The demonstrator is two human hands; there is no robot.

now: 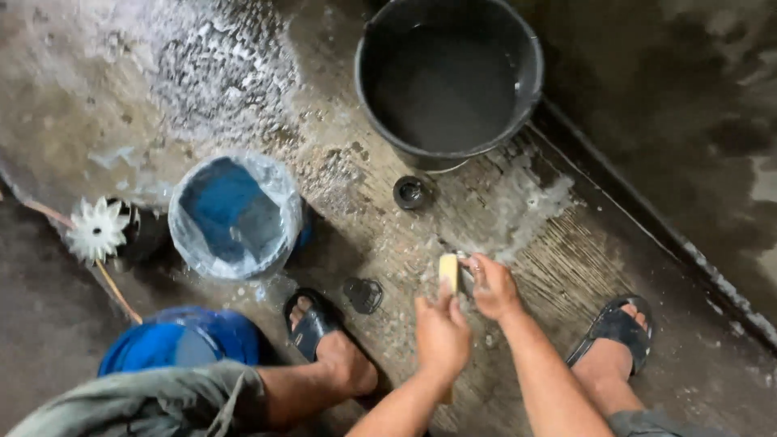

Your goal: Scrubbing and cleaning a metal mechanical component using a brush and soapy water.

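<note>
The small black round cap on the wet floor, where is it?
In the head view the small black cap lies on the wet floor just below the big black bucket, right of the plastic-lined blue bucket.

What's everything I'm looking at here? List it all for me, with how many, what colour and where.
bucket: one, black, top centre on the wet floor
small round cap: one, black, just below the bucket
lined container: one, blue with a clear plastic liner, left of centre
blue tub: one, blue, lower left, partly hidden by clothing
star-shaped piece: one, white, far left
flat dark piece: one, dark grey, on the floor beside the left foot
soapy foam: patches, white, upper left and by the hands
floor: wet concrete, grey-brown
sandals: two, black, on the feet
yellow bar: one, held between the hands
left hand: grips the bar
right hand: touches the bar's top
</note>
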